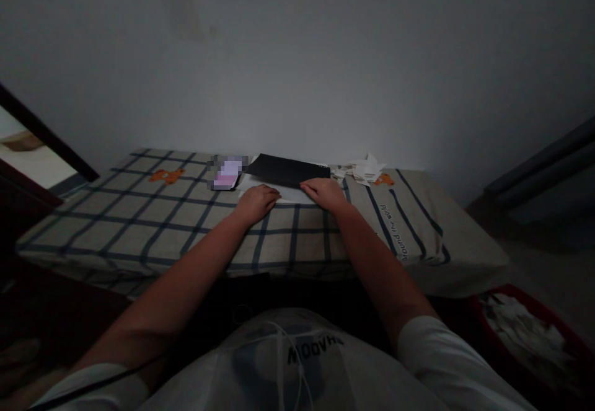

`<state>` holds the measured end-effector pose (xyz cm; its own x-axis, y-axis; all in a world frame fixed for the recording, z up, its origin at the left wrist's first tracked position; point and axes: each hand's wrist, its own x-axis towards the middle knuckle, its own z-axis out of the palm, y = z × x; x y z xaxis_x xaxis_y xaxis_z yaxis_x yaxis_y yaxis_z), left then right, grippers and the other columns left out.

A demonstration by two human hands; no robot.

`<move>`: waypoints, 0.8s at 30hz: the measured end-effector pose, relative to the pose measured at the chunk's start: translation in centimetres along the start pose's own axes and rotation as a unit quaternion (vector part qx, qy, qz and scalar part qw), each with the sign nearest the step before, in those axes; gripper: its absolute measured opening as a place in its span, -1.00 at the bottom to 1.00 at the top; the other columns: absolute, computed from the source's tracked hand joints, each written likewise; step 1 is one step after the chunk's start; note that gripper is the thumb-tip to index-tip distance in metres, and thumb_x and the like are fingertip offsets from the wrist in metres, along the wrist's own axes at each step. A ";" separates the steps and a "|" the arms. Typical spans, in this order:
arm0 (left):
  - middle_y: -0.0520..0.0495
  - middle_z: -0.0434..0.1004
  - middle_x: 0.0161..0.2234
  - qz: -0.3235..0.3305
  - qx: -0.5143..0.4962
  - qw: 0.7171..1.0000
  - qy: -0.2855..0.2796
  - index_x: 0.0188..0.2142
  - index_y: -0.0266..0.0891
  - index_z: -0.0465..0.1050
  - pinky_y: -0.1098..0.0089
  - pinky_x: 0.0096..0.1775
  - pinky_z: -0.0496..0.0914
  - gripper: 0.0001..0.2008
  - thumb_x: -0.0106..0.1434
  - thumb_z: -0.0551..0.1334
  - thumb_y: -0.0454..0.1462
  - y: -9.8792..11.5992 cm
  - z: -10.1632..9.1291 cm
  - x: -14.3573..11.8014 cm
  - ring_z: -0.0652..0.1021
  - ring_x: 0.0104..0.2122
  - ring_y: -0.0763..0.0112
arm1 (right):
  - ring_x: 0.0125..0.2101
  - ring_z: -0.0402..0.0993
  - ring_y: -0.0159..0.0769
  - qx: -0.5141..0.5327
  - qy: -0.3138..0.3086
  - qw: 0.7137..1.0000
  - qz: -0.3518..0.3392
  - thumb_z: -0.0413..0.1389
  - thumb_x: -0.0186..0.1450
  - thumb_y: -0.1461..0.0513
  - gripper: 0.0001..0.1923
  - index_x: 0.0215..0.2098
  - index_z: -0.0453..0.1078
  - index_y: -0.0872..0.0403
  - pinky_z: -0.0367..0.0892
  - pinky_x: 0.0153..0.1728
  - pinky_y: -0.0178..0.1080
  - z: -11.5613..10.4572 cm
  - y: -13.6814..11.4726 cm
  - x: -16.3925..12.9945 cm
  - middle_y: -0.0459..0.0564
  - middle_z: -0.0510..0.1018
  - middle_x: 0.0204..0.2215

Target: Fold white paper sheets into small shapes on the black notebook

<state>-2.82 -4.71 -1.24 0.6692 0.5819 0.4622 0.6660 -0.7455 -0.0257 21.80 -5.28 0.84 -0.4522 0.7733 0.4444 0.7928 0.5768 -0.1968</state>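
My left hand (258, 203) rests palm down on the near edge of a white sheet of paper (289, 193) that lies on a checked cloth-covered surface (139, 219). On the same sheet's right part lies my right hand (325, 191), fingers flat and touching the near edge of a black sheet (288, 170) that lies over the white paper. Neither hand grips anything.
A phone with a lit screen (227, 172) lies left of the black sheet. A heap of white paper scraps (365, 169) sits at the back right. A red bin (530, 330) with paper scraps stands on the floor at the right. A wall rises behind.
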 end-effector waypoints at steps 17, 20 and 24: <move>-0.16 0.51 -0.10 0.035 0.051 0.996 0.070 0.00 -0.22 0.40 0.14 -0.12 0.29 -0.66 0.26 0.04 -0.35 1.9 -3.7 -0.4 0.45 -0.10 0.16 | -0.25 0.50 -0.30 0.081 -0.149 0.985 -0.017 0.05 0.25 0.17 -0.74 -0.21 0.54 0.04 0.28 -0.27 -0.35 -3.0 -0.5 1.2 -0.04 0.60 -0.24; -0.18 0.51 -0.11 0.022 0.060 0.997 0.052 0.00 -0.24 0.40 0.15 -0.14 0.29 -0.65 0.23 0.05 -0.36 2.0 -3.7 -0.3 0.45 -0.12 0.15 | -0.28 0.50 -0.31 0.116 -0.130 0.985 -0.003 -0.01 0.29 0.07 -0.66 -0.22 0.54 0.06 0.28 -0.30 -0.35 -3.2 -0.8 0.5 -0.04 0.61 -0.28; -0.18 0.51 -0.11 0.000 0.065 0.997 0.051 -0.01 -0.23 0.41 0.16 -0.17 0.28 -0.65 0.23 0.06 -0.36 2.2 -3.7 0.0 0.45 -0.14 0.16 | -0.34 0.49 -0.32 0.102 -0.142 0.985 0.011 0.03 0.26 0.04 -0.66 -0.25 0.54 0.04 0.27 -0.35 -0.35 -4.0 -1.8 -0.1 -0.04 0.61 -0.33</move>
<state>-2.60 -7.53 2.01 0.6367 0.5402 0.5502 0.7075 -0.6931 -0.1383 22.13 -7.46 4.66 -0.5550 0.8116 0.1826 0.7183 0.5783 -0.3869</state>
